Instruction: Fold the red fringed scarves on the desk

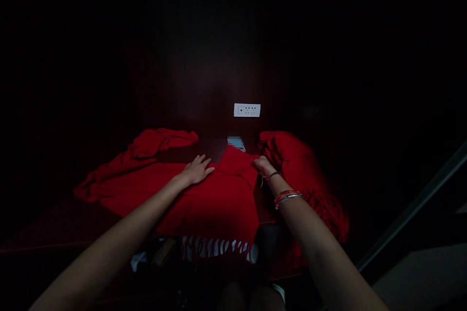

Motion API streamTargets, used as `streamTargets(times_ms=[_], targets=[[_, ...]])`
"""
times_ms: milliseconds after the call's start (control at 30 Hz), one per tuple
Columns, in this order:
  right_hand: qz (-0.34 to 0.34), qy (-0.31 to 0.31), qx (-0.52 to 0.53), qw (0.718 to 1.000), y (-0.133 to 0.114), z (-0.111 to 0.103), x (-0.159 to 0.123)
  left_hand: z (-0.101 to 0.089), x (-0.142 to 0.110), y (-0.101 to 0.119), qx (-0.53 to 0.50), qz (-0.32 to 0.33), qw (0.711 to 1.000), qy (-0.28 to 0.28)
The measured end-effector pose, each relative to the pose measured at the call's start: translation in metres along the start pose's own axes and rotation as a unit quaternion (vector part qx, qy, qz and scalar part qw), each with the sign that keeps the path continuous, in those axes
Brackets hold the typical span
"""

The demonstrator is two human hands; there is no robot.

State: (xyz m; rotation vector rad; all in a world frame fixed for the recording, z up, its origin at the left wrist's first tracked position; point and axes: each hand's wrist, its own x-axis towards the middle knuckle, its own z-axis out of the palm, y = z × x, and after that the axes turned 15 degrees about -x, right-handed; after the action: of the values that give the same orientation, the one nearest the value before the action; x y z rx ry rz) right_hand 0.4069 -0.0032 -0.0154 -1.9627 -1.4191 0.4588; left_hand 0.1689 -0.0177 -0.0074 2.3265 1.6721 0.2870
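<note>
A red fringed scarf (219, 209) lies spread over a dark surface, its tasselled end hanging over the front edge. My left hand (197, 170) rests flat on the scarf near its far edge, fingers spread. With closed fingers, my right hand (261, 164) grips the scarf's far right corner, where a flap is turned over. Bracelets circle my right wrist. To the left, the rest of the red cloth runs back in loose, crumpled folds.
Another bundle of red fringed cloth (292, 160) sits at the right. A small pale blue item (236, 143), partly blurred out, lies at the back below a white wall socket (247, 110). Dim objects show under the front edge. Surroundings are very dark.
</note>
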Motion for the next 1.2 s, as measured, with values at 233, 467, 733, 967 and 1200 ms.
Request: streamTargets(times_ms=[233, 467, 733, 967, 1200], targets=[[-0.246, 0.111, -0.031, 0.962, -0.011, 0.0, 0.003, 0.028, -0.009, -0.014, -0.032, -0.049, 0.998, -0.033], [-0.022, 0.002, -0.216, 0.976, -0.001, 0.018, 0.014, 0.009, 0.013, 0.0, -0.01, -0.068, 0.997, -0.017], [0.007, 0.023, -0.247, 0.969, -0.013, 0.013, 0.041, 0.033, 0.052, 0.016, -0.059, -0.054, 0.996, 0.044], [-0.029, 0.005, -0.285, 0.958, -0.003, 0.011, 0.063, 0.049, 0.05, 0.01, -0.064, -0.056, 0.991, 0.099], [-0.222, -0.027, -0.288, 0.931, -0.055, 0.031, 0.076, 0.035, 0.047, 0.01, -0.062, -0.111, 0.99, 0.061]])
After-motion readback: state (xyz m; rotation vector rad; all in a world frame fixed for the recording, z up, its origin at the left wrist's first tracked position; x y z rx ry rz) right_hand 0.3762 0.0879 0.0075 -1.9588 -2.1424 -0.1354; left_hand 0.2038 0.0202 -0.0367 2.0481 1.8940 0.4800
